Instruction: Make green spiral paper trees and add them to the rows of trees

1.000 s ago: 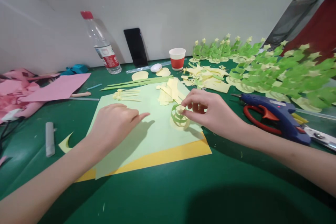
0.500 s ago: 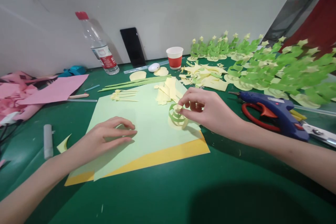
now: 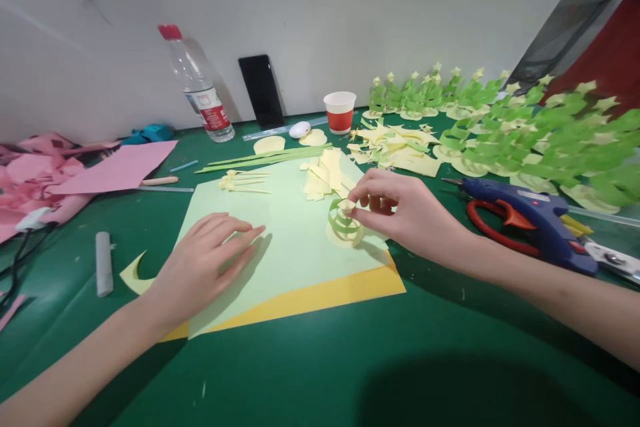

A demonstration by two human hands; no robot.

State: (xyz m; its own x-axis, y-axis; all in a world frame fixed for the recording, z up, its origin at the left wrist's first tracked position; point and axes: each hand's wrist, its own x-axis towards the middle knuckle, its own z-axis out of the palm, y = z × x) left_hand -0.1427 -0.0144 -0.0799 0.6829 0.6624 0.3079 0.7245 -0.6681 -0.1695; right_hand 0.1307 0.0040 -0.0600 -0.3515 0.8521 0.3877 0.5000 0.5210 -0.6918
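My right hand [image 3: 397, 203] pinches the pale yellow star at the top of a small green paper spiral tree [image 3: 341, 225]. The tree's round yellow base rests on pale green paper sheets [image 3: 280, 240], with an orange-yellow sheet [image 3: 340, 290] beneath them. Over the left part of the sheets, my left hand [image 3: 213, 260] holds nothing, its fingers stretched out and a little apart. Several thin yellow strips with knob-like ends [image 3: 247, 181] lie beyond it. A heap of cut yellow paper pieces [image 3: 325, 177] sits just behind the spiral tree.
Rows of similar paper trees [image 3: 540, 127] stand at the right, behind a blue glue gun [image 3: 530, 213] and red-handled scissors [image 3: 493, 227]. Paper scraps [image 3: 397, 147], a paper cup [image 3: 340, 113], a phone [image 3: 261, 92] and a bottle [image 3: 205, 103] are along the wall. Pink paper [image 3: 115, 167] lies left.
My left hand has lifted slightly and shifted a little right, uncovering more of the curved yellow scrap. The right hand keeps its pinch on the paper tree. The whole view has shifted slightly.
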